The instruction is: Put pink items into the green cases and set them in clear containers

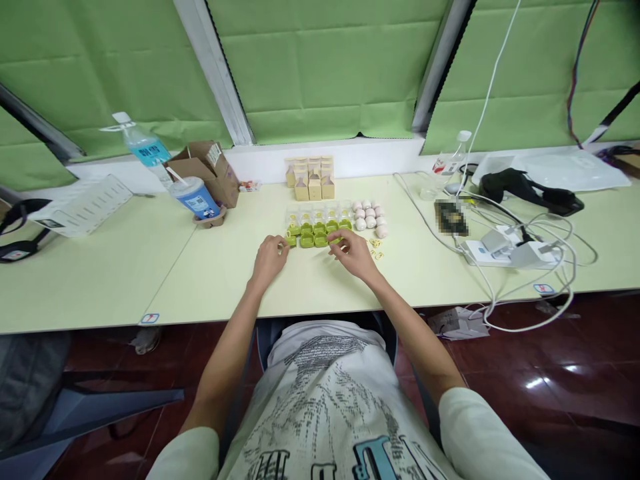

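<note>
A green egg carton [314,239] with empty cups lies on the table before me, its clear lid [318,212] folded back behind it. My left hand [270,260] is at the carton's left end, its fingers closed on the edge there. Over the right end of the cups is my right hand [354,255], fingers bent and drawn together. Whatever may be between its fingertips is too small to make out. Several pale egg-shaped pieces [370,217] are grouped right of the carton. Small yellow pieces [376,245] lie scattered just beyond my right hand.
Small tan boxes [314,180] stand behind the carton. To the left are a blue cup with a straw [196,199], a cardboard box [213,170] and a bottle of blue liquid [145,147]. Tangled white cables and a power strip [493,253] cover the right side.
</note>
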The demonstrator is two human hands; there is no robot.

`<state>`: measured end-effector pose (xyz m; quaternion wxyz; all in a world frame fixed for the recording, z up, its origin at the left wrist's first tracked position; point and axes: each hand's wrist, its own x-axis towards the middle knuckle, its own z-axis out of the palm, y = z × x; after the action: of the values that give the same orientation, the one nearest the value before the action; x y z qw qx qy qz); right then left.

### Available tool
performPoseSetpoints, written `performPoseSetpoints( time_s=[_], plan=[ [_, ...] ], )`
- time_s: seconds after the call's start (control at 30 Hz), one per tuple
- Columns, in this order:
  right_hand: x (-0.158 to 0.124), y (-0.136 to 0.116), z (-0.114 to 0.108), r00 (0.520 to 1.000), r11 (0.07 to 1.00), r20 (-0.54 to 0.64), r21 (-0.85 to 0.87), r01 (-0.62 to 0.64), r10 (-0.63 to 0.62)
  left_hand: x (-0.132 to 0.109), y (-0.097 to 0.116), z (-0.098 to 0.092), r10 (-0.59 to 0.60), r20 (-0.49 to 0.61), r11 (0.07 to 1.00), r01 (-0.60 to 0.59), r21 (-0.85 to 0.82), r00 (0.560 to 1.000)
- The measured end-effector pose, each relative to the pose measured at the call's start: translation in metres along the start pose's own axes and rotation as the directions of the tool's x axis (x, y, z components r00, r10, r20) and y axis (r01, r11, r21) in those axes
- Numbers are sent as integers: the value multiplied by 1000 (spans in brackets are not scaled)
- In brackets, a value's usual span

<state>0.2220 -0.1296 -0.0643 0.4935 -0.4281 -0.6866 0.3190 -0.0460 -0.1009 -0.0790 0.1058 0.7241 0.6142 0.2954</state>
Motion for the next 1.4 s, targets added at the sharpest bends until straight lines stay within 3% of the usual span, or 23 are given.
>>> performPoseSetpoints(
  time_s=[0.53,0.63,0.7,0.8,0.87,0.97,1.23,1.4],
  plan=[
    [4,9,-6,1000,991,-11,-128,-29,28,-2,-3,13,59,-3,998,-59,10,998],
    [6,11,-14,999,959,-39,-283,-30,20,-4,4,10,131,-89,989,-123,85,987],
    [13,10,-17,1000,875,1,-484,-21,25,1,10,8,203,-114,973,-187,135,973],
    [37,5,-15,992,700,107,-713,26,72,22,23,6,286,29,931,-285,230,958],
    [56,3,-11,983,645,161,-762,64,93,40,31,8,331,171,880,-369,298,928],
    [77,3,-7,966,595,222,-798,102,132,63,39,14,351,258,846,-423,323,900],
    [68,25,-36,967,498,177,-865,64,182,75,39,26,390,374,778,-518,355,842],
    [70,33,-43,951,515,258,-846,138,169,80,42,29,394,410,760,-542,357,822]
  ],
)
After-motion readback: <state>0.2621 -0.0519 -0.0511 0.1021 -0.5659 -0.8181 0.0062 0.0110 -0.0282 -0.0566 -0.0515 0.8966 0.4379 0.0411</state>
